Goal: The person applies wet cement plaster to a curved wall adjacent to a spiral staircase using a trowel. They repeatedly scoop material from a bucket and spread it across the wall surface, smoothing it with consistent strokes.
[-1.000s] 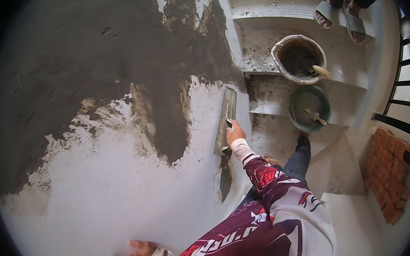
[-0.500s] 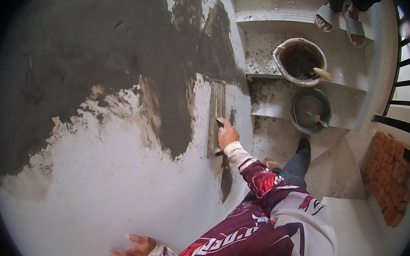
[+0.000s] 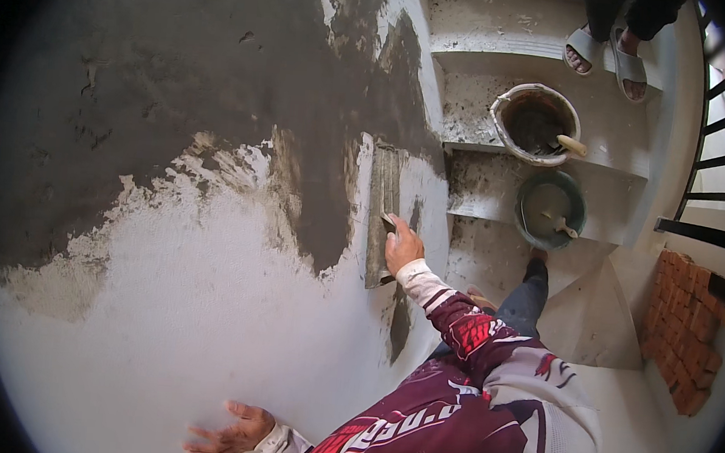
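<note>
Trowel (image 3: 382, 202), long and flat-bladed, is lying along the white wall (image 3: 202, 316) beside the stairs (image 3: 476, 184), its upper end sitting close to the ragged lower edge of the dark grey plaster (image 3: 205, 61). From where I am standing, I cannot tell whether the blade is pressing flat or tilting a little.

The fingers of the right hand (image 3: 405, 249) are closing snugly around the handle, with a pale bit of it showing past the fist. I am judging the tool to be fairly light for its length, stiff along the blade, perhaps giving slightly at the thin edges, and hardly fragile. Damp plaster could be making the grip slippery, and such a long blade is probably inclining to twist under an uneven push. So the handle is offering the proper hold, while the edges and the working face are asking to be left alone.

As for looks, the back of the blade is showing a dull grey-brown, with paler streaks running lengthwise between straight, parallel sides. Below it, a narrow dark smear (image 3: 400, 327) is marking the wall.

The left hand (image 3: 231, 436) is holding nothing; its fingers are standing wide apart over the white surface, and I cannot tell whether they are touching it.
</note>
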`<action>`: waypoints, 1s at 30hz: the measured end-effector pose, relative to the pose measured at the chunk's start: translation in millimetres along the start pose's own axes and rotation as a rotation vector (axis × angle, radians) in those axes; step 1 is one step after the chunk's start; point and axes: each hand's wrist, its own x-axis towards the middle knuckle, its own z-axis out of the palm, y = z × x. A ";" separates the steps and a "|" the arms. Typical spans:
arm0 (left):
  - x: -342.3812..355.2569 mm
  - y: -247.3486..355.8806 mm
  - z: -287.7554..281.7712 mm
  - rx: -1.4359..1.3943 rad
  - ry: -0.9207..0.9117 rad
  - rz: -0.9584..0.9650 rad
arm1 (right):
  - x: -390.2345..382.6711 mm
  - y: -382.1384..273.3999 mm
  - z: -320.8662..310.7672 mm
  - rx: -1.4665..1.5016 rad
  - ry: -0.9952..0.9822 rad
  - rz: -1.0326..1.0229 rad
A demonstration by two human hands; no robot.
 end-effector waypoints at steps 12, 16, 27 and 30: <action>0.6 -13.9 6.7 0.034 -0.034 0.004 | 10.9 28.4 3.2 -0.150 -0.059 0.225; 0.1 -15.5 2.6 0.024 -0.050 0.002 | -1.3 -10.3 -0.5 -0.133 0.045 -0.101; -3.0 -12.0 2.3 -0.087 -0.074 -0.039 | 3.5 1.6 2.3 -0.120 0.053 -0.013; 5.9 -30.6 -3.2 -0.082 -0.070 -0.057 | -14.7 -35.0 16.4 -0.089 0.007 -0.008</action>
